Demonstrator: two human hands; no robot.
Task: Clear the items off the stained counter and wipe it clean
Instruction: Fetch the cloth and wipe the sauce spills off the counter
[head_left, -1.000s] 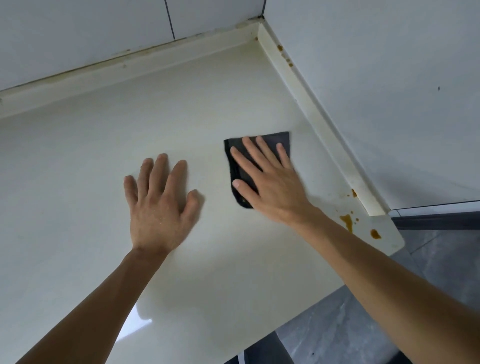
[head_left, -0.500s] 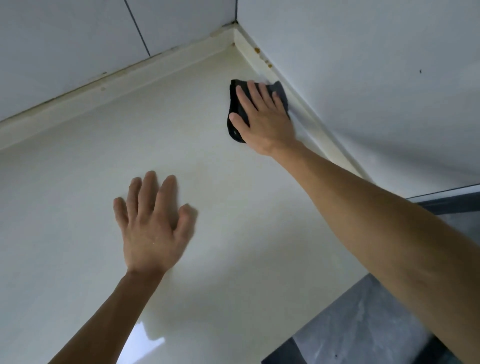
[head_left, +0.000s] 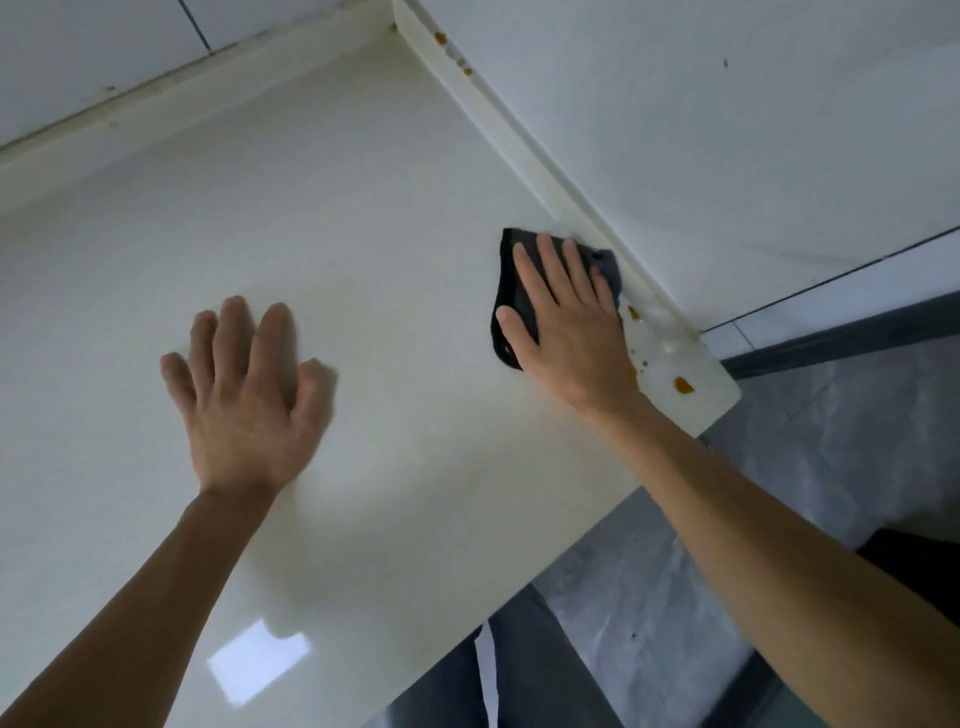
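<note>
The right hand lies flat on a dark cloth, fingers straight and spread a little, pressing it down onto the counter rather than gripping it; that flat palm looks like the way to put even weight on the cloth for a wiping stroke. The cloth sits at the right side of the counter, just beside the raised lip that runs along the right-hand wall, with one bunched corner touching that lip. The left hand rests open and wide on bare counter, well apart to the left, and I take it as a brace for leaning into the reach. No loose items stand on the counter that I can see, so the clearing seems done and the wiping is in hand. Brown stains remain on the near right corner, just beyond the right wrist, and a few brown spots dot the lip near the far corner. The counter is pale, glossy cream, bright with a window reflection near the front edge. White tiled walls meet behind it, and grey floor shows below on the right.
</note>
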